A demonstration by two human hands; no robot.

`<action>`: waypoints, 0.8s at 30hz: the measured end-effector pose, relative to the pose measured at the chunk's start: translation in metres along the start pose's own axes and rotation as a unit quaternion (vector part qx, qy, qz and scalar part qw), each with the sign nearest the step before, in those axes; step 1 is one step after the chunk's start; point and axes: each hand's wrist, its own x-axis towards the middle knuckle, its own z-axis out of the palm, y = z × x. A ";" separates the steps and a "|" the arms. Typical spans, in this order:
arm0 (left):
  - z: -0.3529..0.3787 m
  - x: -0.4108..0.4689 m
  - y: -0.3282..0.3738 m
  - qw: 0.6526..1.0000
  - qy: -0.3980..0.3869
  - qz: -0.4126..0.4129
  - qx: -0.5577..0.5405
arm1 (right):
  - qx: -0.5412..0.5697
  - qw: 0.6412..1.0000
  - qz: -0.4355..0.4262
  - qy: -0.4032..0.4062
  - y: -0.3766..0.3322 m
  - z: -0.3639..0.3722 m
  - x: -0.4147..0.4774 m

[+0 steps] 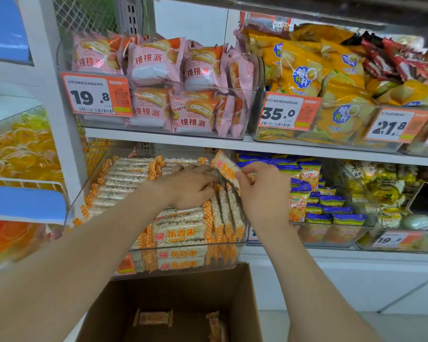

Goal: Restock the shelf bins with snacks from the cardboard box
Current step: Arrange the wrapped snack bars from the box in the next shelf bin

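Clear bin (84,193): glossy plastic, packed with crinkly orange-checked rice bars (181,233).
Left hand (190,186): fingers flat on bars inside the bin.
Right hand (262,193): pinches one bar (224,167) over the bin's right wall.
Cardboard box (245,292): matte brown, below the bin.

Price tags (97,96) read 19.8, 35.0 and 21.8; pink packets (156,62) 桃桃派, bars (181,234) 乐香米.

- Lower shelf (307,254), beneath my left hand (190,186) and my right hand (265,193): a clear bin (158,257) packed with rice bars (181,234).
- Same shelf, just right of my right hand: a bin of blue-and-orange packets (331,236).
- Upper shelf (183,141), above both my hands: a bin of pink cake packs (158,130) beside a bin of yellow packs (331,143).
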 end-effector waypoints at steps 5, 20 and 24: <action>0.002 -0.002 0.002 1.000 0.011 -0.007 -0.013 | -0.085 0.994 -0.019 -0.061 -0.011 0.018 0.011; 0.000 -0.007 0.008 0.998 -0.012 -0.034 -0.042 | -0.175 0.970 -0.107 -0.134 0.003 0.054 0.044; -0.001 -0.016 0.015 0.997 0.002 -0.062 -0.054 | -0.195 0.956 -0.125 -0.179 0.001 0.043 0.035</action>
